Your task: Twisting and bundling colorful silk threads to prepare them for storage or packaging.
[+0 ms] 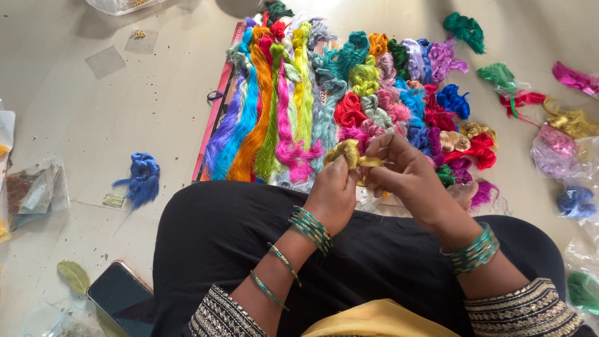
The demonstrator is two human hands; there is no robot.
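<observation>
Above the lap, both hands closed on one golden thread bundle.

Left hand: grip closed around the lower part of the golden thread bundle, green bangles on the wrist. Right hand: fingers pinched shut on the same bundle from its right side, the two hands touching. Bundle sits between the hands, just in front of the black-clad knees, over the near edge of a red board lying on the floor. Board carries rows of coloured thread skeins, long ones at left, knotted ones at right. One blue skein lies apart on the floor at left. Dark phone rests near the left knee. Further skeins in clear bags lie at right.
</observation>
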